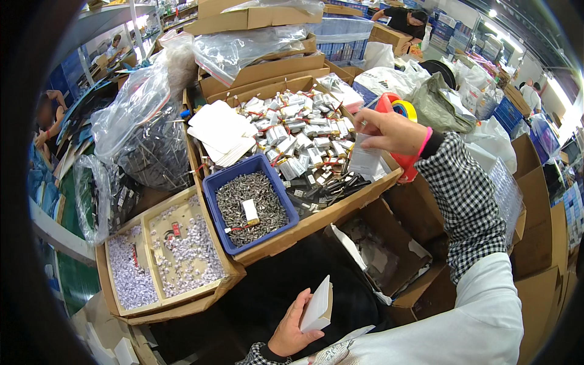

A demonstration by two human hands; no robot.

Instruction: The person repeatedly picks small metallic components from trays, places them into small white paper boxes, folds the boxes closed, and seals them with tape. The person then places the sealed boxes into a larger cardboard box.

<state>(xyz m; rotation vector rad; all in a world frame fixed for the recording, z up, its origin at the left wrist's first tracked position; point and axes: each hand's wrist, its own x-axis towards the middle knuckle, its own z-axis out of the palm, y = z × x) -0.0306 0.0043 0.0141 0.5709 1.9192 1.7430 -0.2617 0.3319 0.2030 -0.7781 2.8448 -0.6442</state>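
My left hand [292, 326], low in the middle of the view, holds a small white cardboard box [317, 308] with one side turned up. Raised at the right edge of the big carton, my right hand [392, 130] pinches a clear plastic bag [365, 155] between thumb and fingers; what the bag holds I cannot tell. Left of it lie many silver battery packs [292, 167] with red leads. Black parts [335, 189] lie in front of them. A blue plastic bin [292, 211] is full of small metal screws [255, 187], with one battery pack [250, 211] lying on top.
A wooden tray [146, 232] of small white parts stands at left. White cards [221, 127] are stacked by the batteries. Tape rolls [404, 109] lie behind my right hand. An open carton [392, 255] sits below it. Other people [404, 23] are farther off.
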